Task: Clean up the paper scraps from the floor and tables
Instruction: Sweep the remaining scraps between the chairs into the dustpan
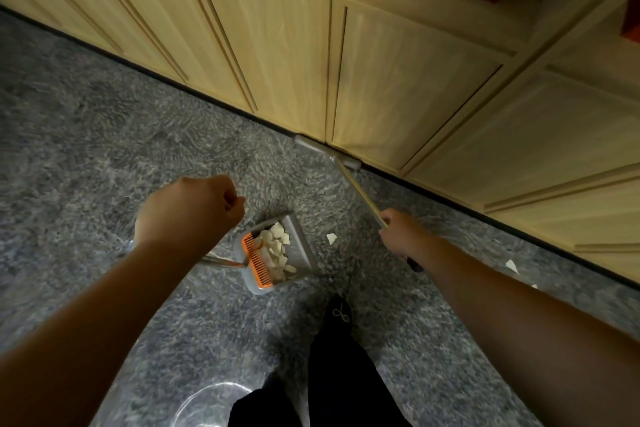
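Scrap (331, 237) just beside right hand (401, 236)

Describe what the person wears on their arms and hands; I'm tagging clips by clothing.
Nothing covers either arm: the left hand and right hand are bare, without gloves, and both forearms are bare as far as the frame shows, no sleeves in view. I see no watch, ring or bracelet. Lower down, black trousers show.

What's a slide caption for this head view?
Right hand sweeps a yellow-handled broom along wooden cabinets; grey dustpan holds paper scraps.
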{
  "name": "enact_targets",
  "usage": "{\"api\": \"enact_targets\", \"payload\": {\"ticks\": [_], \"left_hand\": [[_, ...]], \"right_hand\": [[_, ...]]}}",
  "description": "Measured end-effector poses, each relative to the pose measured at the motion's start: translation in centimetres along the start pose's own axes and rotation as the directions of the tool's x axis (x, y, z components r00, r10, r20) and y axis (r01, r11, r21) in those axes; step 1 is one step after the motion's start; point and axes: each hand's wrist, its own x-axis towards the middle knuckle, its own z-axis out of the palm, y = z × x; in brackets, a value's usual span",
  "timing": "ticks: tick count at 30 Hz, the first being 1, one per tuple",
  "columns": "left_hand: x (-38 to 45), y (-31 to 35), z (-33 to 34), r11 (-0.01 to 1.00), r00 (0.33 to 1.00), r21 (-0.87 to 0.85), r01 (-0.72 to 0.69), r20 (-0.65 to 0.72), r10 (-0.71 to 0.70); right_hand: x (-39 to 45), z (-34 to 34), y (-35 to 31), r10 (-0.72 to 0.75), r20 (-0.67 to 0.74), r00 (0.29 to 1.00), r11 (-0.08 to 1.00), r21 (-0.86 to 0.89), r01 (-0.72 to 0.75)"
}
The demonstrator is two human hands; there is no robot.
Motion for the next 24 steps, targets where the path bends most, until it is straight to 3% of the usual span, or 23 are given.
{"api": "enact_targets", "payload": {"ticks": [10,14,19,24], "left_hand": [[-0.2,0.8,-0.1,1.0,1.0,0.001,-0.023,-0.002,0.023],[-0.3,1.1,-0.1,0.999,0.999,0.019,-0.039,0.003,0.039],[-0.7,1.0,-0.1,0.998,0.998,0.026,-0.057,-0.011,0.058],[-1.1,0.7,0.1,0.999,0.999,0.005,-0.047,-0.01,0.047]], "right_hand": [[-3.1,0.7,3.9,-0.018,0.131,0.991,0.995,-0.09,0.03],[-6.5,0.3,6.5,-0.041,0.168,0.985,0.994,0.109,0.023],[-8.5,0.0,6.2,-0.078,0.117,0.99,0.982,0.182,0.055],[-5.9,-1.3,2.6,-0.057,0.024,0.998,0.998,0.017,0.056]]}}
